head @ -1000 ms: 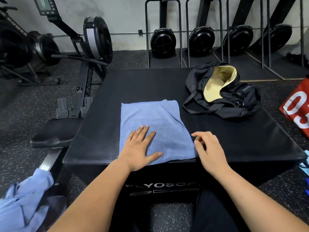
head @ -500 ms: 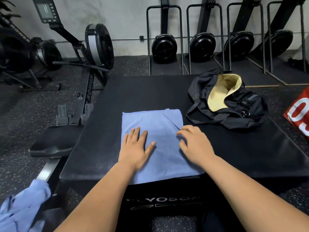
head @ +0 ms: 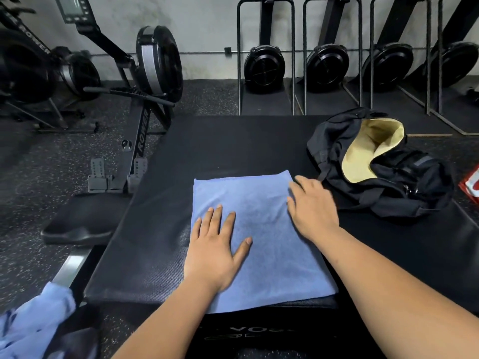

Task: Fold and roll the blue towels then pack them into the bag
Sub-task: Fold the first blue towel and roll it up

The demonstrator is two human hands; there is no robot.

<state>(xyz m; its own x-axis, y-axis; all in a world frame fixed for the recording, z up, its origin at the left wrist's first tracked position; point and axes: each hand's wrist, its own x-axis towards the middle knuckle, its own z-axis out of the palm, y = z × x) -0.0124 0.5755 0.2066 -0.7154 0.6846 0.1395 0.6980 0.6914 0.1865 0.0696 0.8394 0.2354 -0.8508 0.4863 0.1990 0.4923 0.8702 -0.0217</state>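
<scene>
A folded blue towel [head: 261, 229] lies flat on the black plyo box [head: 220, 146], its near edge hanging a little over the front. My left hand [head: 215, 250] presses flat on the towel's near-left part, fingers spread. My right hand [head: 311, 206] rests palm down on the towel's far right edge, fingers straight and pointing away. The black duffel bag [head: 404, 182] sits open on the box to the right, its yellow lining [head: 368, 151] showing. More blue towels [head: 33, 322] lie crumpled at the lower left, off the box.
A rowing machine [head: 145, 104] stands to the left of the box, its seat pad [head: 83, 218] close beside it. Several upright rowers line the back wall. A red object [head: 470, 182] shows at the right edge.
My right hand slid from the towel's near right corner up along the right edge to the far right corner, smoothing down the folded flap. My left hand stayed pressed on the towel.
</scene>
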